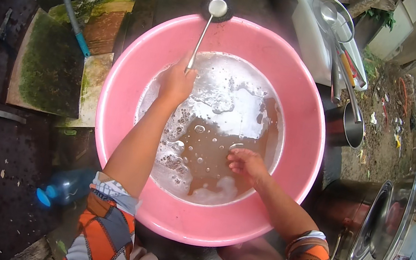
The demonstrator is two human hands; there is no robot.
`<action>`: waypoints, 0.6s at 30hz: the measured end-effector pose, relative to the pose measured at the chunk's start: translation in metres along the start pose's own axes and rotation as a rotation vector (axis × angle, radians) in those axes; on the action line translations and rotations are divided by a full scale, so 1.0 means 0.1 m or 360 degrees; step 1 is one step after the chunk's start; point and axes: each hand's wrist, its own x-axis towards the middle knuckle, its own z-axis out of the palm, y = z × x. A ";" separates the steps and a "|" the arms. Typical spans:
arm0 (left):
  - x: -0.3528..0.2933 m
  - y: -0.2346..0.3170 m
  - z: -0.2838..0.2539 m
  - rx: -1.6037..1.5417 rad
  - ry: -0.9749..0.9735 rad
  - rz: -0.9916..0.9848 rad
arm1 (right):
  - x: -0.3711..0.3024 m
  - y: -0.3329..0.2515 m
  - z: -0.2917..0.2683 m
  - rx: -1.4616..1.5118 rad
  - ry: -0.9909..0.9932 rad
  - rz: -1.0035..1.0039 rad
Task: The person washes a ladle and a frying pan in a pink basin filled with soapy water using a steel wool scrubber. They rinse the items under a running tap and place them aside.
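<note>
A large pink tub (303, 85) of murky, sudsy water (214, 158) stands right before me. My left hand (176, 82) is closed round the end of a ladle (202, 35) with a long metal handle. The ladle slants up and away, its small round bowl at the tub's far rim, in front of a dark round patch. My right hand (247, 165) hangs just over the water on the right, fingers curled together. A small shiny curved bit shows at its fingertips; what it is, I cannot make out.
A white bin (313, 29) with a strainer and long-handled utensils stands at the far right, above a metal pot (352, 127). Larger metal pots (353, 215) stand nearer right. On the left are a hose (70, 2), mossy boards (53, 65) and a blue bottle (66, 186).
</note>
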 end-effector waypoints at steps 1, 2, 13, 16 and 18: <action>0.00 0.04 0.00 -0.0037 -0.0019 -0.0020 | -0.02 -0.01 0.00 -0.0012 0.0009 0.0006; 0.00 0.06 0.01 -0.0074 -0.0037 -0.0040 | -0.01 0.01 -0.02 -0.0007 0.0016 0.0005; 0.07 0.04 0.04 -0.0046 -0.0069 -0.0015 | 0.02 0.02 -0.04 0.0008 0.0043 -0.0030; 0.00 0.09 0.01 -0.0114 -0.0044 -0.0006 | -0.04 -0.06 -0.02 0.0266 0.0253 -0.0116; -0.02 0.11 -0.01 -0.0126 -0.0061 -0.0048 | 0.00 -0.18 -0.17 0.0596 0.0320 -0.0196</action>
